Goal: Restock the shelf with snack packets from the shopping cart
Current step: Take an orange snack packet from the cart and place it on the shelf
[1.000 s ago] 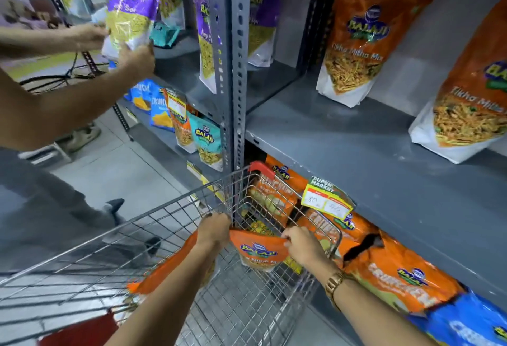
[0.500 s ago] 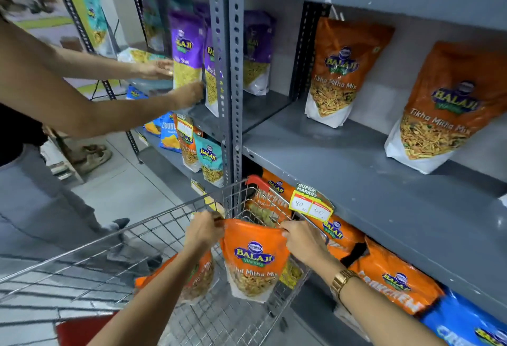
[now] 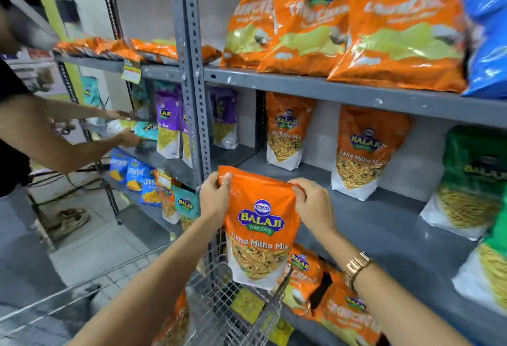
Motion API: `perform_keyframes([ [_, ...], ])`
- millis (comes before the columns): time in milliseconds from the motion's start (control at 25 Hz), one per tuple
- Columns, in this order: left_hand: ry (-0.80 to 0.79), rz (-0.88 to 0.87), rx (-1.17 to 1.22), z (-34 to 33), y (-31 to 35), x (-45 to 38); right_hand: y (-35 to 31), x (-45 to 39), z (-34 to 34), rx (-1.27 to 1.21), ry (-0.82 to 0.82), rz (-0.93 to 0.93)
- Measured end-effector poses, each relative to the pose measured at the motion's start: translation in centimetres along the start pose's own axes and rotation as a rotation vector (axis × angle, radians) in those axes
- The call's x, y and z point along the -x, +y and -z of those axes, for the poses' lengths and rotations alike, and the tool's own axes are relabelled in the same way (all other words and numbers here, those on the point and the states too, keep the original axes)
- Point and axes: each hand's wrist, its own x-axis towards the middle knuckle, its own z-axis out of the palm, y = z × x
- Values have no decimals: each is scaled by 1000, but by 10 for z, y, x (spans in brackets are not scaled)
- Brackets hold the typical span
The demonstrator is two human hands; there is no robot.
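An orange Balaji Tikha Mitha Mix packet (image 3: 259, 225), white-bottomed, is gripped at its top corners by the left hand (image 3: 215, 199) and right hand (image 3: 312, 204), above the shopping cart (image 3: 227, 304).

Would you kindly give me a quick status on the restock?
Left hand and right hand both grip the orange packet by its top corners. Packet hangs above the cart, level with the middle shelf. Bare shelf space ahead, nothing blocking.
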Motion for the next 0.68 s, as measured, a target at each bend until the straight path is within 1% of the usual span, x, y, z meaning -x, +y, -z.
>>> perform_keyframes([
  [160,-94,-9,123,-58,39,-3,16,-22,55,93,131,20],
  [320,-214,-12,132,-113,60,0,40,-31,100,170,226,2],
  [560,-331,-19,168,-184,91,3,68,-41,154,306,344,-28],
  [680,-380,-30,195,-212,99,1,80,-52,177,365,358,-55],
])
